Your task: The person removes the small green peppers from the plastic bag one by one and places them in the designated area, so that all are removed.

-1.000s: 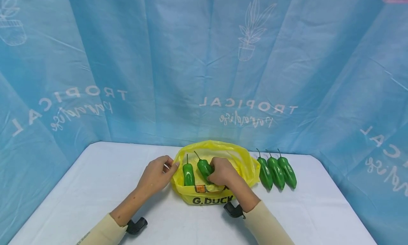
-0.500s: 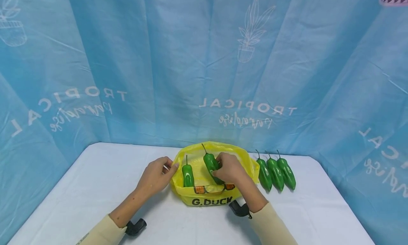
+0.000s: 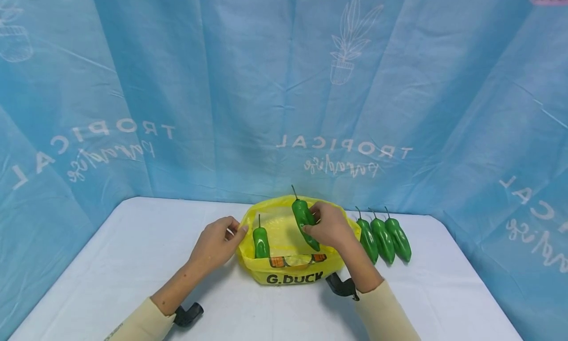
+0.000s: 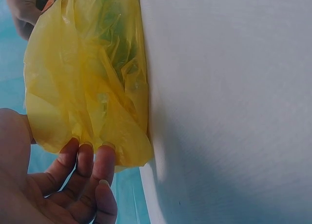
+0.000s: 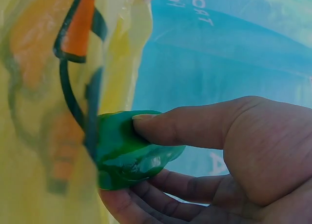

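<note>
Green peppers (image 3: 384,241): one (image 3: 301,214) in right fingers (image 5: 187,185); one (image 3: 261,243) in bag (image 3: 279,270); three outside.

The yellow bag (image 3: 284,270) reads "G.DUCK"; the blue curtain (image 3: 248,109) shows mirrored "TROPICAL paradise".

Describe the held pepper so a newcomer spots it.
Find the yellow bag on the white table. At its open mouth, the right hand holds a green pepper, stem up. Only this one is gripped; a second pepper sits in the bag, three peppers lie beside it.
</note>
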